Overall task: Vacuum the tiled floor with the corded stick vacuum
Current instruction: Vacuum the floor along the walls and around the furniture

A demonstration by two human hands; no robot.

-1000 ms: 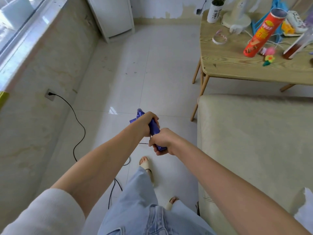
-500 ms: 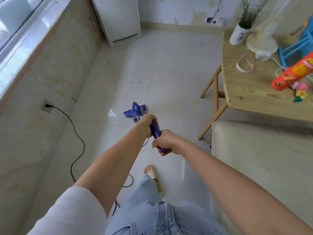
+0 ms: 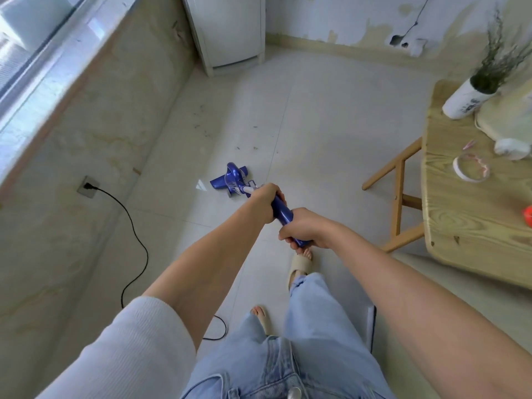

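A lived-in home room: pale tiled floor (image 3: 331, 133), peeling painted wall (image 3: 345, 21) at 12 o'clock, wooden desk (image 3: 472, 226) with a potted plant (image 3: 472, 96) at 3 o'clock, window (image 3: 34, 38) at 10 o'clock.

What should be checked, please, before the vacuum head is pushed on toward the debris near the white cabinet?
1. Left hand grips the vacuum handle: ok.
2. Right hand grips it lower down: ok.
3. Vacuum head flat on the tiled floor: ok.
4. Plug seated in the wall socket: ok.
5. Cord clear of the head's path: ok.
6. Motor running: cannot tell.
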